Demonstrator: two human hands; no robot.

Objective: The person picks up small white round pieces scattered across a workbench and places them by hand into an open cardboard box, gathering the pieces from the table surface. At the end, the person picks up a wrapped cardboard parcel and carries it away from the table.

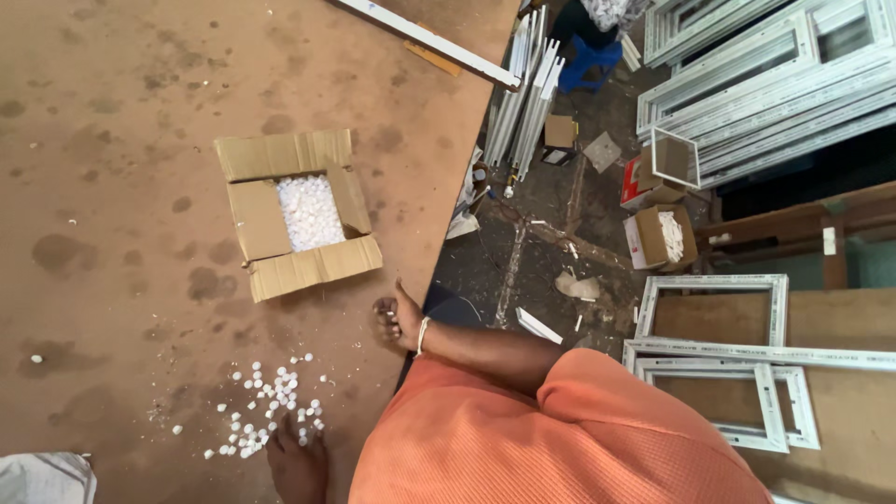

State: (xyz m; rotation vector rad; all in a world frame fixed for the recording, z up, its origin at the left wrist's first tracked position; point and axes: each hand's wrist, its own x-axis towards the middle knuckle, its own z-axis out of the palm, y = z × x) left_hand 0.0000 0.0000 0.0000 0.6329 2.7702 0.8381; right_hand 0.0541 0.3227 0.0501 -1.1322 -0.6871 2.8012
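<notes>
one box [297, 213]; perhaps fifty caps [271, 406]

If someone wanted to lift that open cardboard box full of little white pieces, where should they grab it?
Probably with both hands under the cardboard box, at two opposite walls, coming from its sides. Its flaps lie splayed open and look floppy, and the small white pieces inside would spill if it tipped.

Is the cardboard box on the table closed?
No: the cardboard box has its flaps folded open, showing small white pieces inside.
</notes>
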